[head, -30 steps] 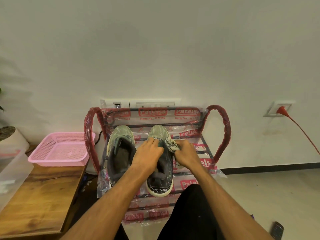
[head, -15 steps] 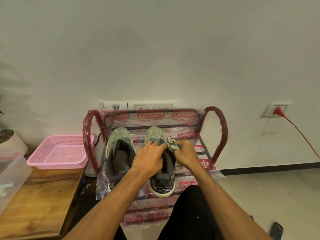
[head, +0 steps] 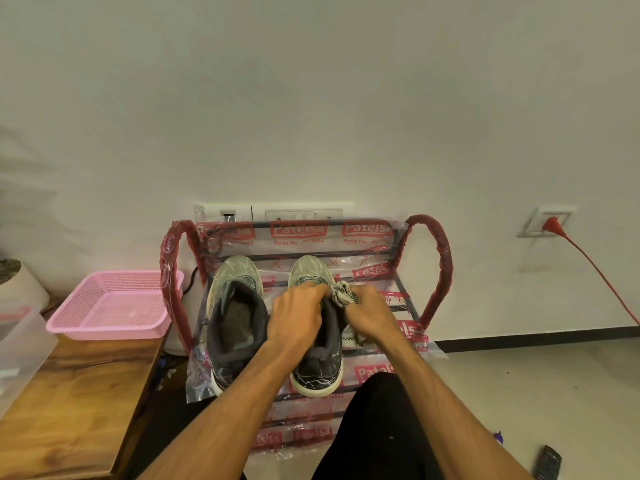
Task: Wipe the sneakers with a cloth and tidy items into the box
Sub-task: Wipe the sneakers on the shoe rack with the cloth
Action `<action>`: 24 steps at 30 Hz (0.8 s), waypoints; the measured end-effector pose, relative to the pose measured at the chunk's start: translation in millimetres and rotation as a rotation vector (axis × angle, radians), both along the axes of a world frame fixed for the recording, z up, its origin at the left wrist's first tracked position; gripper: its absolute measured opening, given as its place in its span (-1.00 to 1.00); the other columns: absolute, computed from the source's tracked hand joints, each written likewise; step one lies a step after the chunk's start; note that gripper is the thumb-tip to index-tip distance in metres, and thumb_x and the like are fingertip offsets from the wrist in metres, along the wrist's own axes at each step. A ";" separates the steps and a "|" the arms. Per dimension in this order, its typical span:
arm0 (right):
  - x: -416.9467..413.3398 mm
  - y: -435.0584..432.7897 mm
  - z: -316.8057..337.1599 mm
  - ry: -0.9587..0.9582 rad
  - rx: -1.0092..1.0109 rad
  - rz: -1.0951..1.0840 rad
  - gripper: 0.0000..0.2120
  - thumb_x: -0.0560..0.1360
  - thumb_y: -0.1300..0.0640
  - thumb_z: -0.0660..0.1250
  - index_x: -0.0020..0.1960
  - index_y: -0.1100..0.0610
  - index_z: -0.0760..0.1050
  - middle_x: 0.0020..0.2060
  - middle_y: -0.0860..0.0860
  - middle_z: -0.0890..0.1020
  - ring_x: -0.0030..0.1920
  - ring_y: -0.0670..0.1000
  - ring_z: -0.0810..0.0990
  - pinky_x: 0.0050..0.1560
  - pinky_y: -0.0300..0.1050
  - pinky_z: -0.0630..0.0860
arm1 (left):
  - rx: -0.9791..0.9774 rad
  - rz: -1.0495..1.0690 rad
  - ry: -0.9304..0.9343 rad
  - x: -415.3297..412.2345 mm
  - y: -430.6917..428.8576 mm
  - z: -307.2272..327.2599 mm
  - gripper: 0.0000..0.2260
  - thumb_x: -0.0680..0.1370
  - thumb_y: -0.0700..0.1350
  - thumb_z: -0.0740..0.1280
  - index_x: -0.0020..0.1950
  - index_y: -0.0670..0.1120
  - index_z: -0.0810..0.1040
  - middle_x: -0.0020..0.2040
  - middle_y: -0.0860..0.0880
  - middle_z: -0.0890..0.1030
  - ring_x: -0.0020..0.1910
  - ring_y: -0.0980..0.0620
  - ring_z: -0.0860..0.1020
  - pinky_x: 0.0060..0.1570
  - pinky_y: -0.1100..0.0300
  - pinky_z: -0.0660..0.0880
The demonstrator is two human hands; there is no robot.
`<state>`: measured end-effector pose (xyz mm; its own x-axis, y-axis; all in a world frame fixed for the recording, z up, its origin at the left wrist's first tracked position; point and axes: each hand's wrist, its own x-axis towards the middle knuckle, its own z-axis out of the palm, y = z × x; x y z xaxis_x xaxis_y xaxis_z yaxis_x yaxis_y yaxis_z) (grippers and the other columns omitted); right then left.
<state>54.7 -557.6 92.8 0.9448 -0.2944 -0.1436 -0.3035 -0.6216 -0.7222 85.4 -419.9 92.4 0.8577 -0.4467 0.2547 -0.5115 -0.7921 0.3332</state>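
Observation:
Two grey-green sneakers stand side by side on a plastic-wrapped metal rack [head: 408, 299], toes toward the wall. The left sneaker [head: 235, 320] is untouched. My left hand [head: 296, 320] grips the right sneaker [head: 317, 372] over its tongue and opening. My right hand [head: 370, 317] holds a bunched patterned cloth [head: 341, 294] pressed against that sneaker's right side, with a cloth end hanging below the hand. A clear plastic box [head: 20, 344] sits at the left edge on the wooden table [head: 76, 403].
A pink mesh basket [head: 110, 306] rests on the table's far end beside the rack's red-wrapped arm [head: 169, 271]. A red cable [head: 595, 275] runs from a wall socket down to the right. A dark remote [head: 547, 462] lies on the floor. My black-clad knee [head: 377, 427] is below the rack.
My left hand's fingers curled tighter over the right sneaker's tongue. The cloth in my right hand stayed pressed at the shoe's side, shifting only slightly.

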 end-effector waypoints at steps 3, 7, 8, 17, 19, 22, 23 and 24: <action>-1.1 0.1 -0.1 0.009 -0.003 0.011 -0.80 0.49 0.37 0.19 -0.14 0.17 0.55 -0.36 0.04 0.59 -0.37 0.00 0.56 -0.39 -0.08 0.50 | -0.003 0.018 0.012 -0.7 -2.1 4.0 -0.76 0.49 -0.26 0.26 0.08 0.00 0.55 0.03 -0.03 0.62 0.02 -0.15 0.56 -0.11 0.02 0.42; -4.5 1.7 1.8 0.026 -0.023 0.012 -0.76 0.48 0.37 0.19 -0.23 0.10 0.49 -0.36 0.03 0.59 -0.35 0.00 0.57 -0.40 -0.13 0.47 | 0.078 0.004 0.036 -8.2 -4.6 6.2 -0.75 0.50 -0.28 0.22 0.11 -0.04 0.50 0.02 -0.12 0.61 0.01 -0.22 0.55 -0.17 0.01 0.37; -4.8 1.1 3.1 0.030 -0.030 0.013 -0.75 0.49 0.36 0.19 -0.25 0.08 0.48 -0.36 0.01 0.58 -0.35 -0.01 0.55 -0.42 -0.17 0.42 | 0.099 -0.002 0.044 -11.0 -5.2 5.9 -0.74 0.50 -0.28 0.21 0.15 -0.06 0.48 0.03 -0.14 0.60 0.02 -0.22 0.54 -0.18 0.01 0.36; -8.5 10.7 11.3 0.015 -0.231 0.068 -0.86 0.45 0.27 0.25 -0.06 0.16 0.57 -0.19 0.10 0.63 -0.19 0.11 0.60 -0.25 -0.10 0.46 | 0.286 -0.031 0.059 -18.4 2.0 5.5 -0.81 0.54 -0.28 0.22 0.12 -0.10 0.45 0.08 -0.14 0.58 0.05 -0.18 0.55 -0.18 0.07 0.31; -7.4 12.5 8.9 0.042 -0.268 0.075 -0.85 0.44 0.23 0.26 -0.03 0.16 0.56 -0.12 0.12 0.63 -0.13 0.12 0.60 -0.19 -0.09 0.49 | 0.287 -0.010 0.024 -19.1 2.2 4.2 -0.81 0.53 -0.27 0.26 0.12 -0.10 0.50 0.14 -0.12 0.54 0.11 -0.13 0.52 -0.13 0.08 0.36; -7.4 11.5 10.5 0.065 -0.227 0.070 -0.89 0.44 0.25 0.25 -0.10 0.14 0.54 -0.18 0.10 0.61 -0.19 0.09 0.59 -0.28 -0.15 0.44 | 0.280 -0.015 -0.107 -17.7 0.0 -5.4 -0.73 0.52 -0.22 0.30 0.22 -0.11 0.50 0.25 -0.07 0.42 0.27 -0.07 0.34 0.13 0.12 0.35; -7.8 10.1 12.0 0.063 -0.199 0.063 -0.89 0.45 0.27 0.24 -0.16 0.12 0.52 -0.24 0.08 0.60 -0.24 0.07 0.57 -0.35 -0.18 0.39 | 0.268 -0.016 -0.118 -17.8 -1.2 -5.9 -0.72 0.52 -0.21 0.30 0.23 -0.10 0.50 0.26 -0.08 0.42 0.29 -0.06 0.32 0.15 0.13 0.35; -8.4 8.6 13.3 0.057 -0.161 0.050 -0.85 0.46 0.29 0.23 -0.22 0.11 0.50 -0.30 0.06 0.58 -0.29 0.05 0.55 -0.40 -0.19 0.35 | 0.256 -0.015 -0.107 -18.1 -2.9 -5.1 -0.73 0.53 -0.22 0.29 0.22 -0.10 0.50 0.25 -0.08 0.42 0.29 -0.06 0.33 0.13 0.13 0.36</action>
<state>46.3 -549.0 106.1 0.9506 -0.2709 -0.1518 -0.3067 -0.7431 -0.5948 67.2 -422.8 87.4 0.8248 -0.5204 0.2212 -0.5452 -0.8356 0.0668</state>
